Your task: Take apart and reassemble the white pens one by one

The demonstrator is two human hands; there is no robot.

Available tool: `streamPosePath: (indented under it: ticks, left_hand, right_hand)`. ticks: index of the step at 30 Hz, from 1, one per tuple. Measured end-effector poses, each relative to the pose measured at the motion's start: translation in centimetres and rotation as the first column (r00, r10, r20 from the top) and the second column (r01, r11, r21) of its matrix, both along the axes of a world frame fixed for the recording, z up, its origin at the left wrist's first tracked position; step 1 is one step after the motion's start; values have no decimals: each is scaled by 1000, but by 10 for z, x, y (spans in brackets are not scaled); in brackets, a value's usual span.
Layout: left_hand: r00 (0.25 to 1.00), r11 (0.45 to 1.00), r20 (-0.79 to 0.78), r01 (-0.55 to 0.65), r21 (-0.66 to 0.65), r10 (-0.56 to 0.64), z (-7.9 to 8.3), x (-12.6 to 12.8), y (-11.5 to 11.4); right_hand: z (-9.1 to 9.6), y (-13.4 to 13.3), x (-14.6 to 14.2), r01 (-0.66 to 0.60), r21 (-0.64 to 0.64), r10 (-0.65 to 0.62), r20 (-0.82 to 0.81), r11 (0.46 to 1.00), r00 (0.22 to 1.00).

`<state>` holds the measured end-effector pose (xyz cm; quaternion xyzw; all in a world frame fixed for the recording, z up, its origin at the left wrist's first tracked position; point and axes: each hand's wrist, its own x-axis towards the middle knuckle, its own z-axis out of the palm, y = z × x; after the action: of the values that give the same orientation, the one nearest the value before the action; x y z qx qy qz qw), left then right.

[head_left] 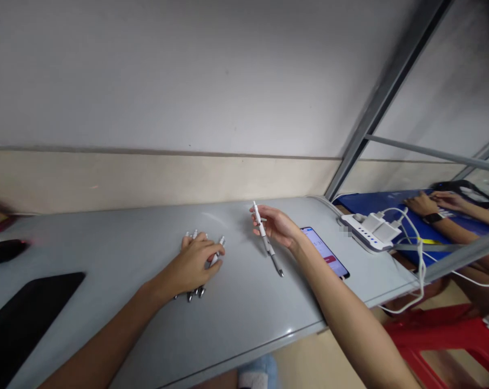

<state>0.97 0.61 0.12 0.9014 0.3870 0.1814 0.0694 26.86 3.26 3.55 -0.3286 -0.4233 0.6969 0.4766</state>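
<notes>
My right hand [279, 224] pinches a white and grey pen [262, 227] near its upper part. The pen is tilted, clicker end up, and its dark grip and silver tip point down towards the table's front. To the left, my left hand [198, 262] rests palm down over several similar pens [195, 293]. Only their white clicker ends and silver tips show beyond the hand; their middles are hidden. Between the thumb and fingers of that hand is one white pen [217, 251] at the right of the group.
Right of my right hand, a lit phone [325, 253] lies on the grey table [244, 324]. Beyond it are a white power strip [366, 233] with chargers and cables, and a metal frame [384, 97]. A black flat object [29, 313] lies left. Another person's hands [422, 205] rest over a blue surface.
</notes>
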Motion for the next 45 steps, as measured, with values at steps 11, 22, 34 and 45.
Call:
streamPosePath:
  ticks: [11,22,34,45]
  left_hand:
    - [1000,1000,-8,-25,-13,25,1,2,0]
    - [999,1000,-42,-20,-18,19,0,1,1]
    - [996,999,-75,-44,-26,42,3,3,-2]
    - [996,997,-77,-58,-44,54,6,4,-3]
  right_hand:
    - [0,0,4,38,3,-38,140,999,989]
    - [-10,1,5,99,311,-316,794,945,518]
    - [-21,7,5,-25,334,-328,936,942,127]
    - [-19,6,9,1,346,-338,915,938,219]
